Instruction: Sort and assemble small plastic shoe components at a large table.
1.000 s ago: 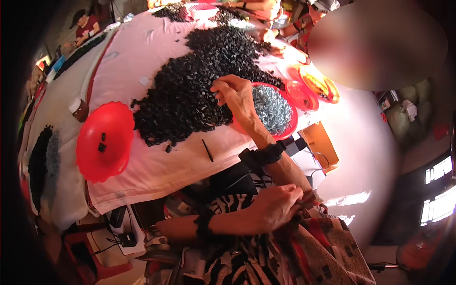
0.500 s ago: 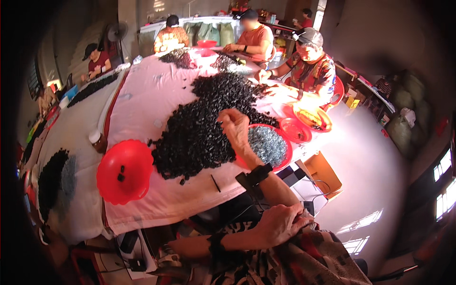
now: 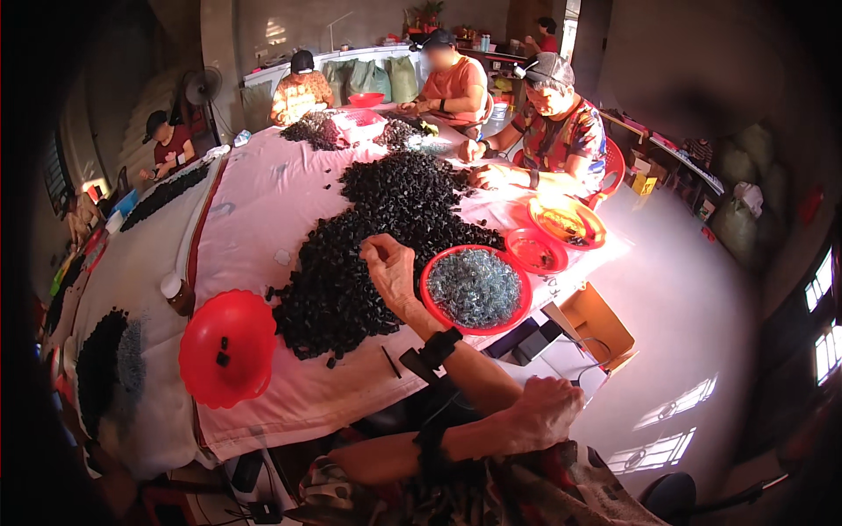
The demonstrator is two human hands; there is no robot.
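While my right hand [image 3: 388,272] bends over the heap of black pieces [image 3: 390,197] on the bench [image 3: 246,250], I judge the step to be working pieces by hand; the next move likely calls for a fine pinch. This grip looks narrow; any piece inside is hidden. My left hand [image 3: 545,412] lies beside the right forearm [image 3: 484,377]; whether it holds anything, I cannot tell.
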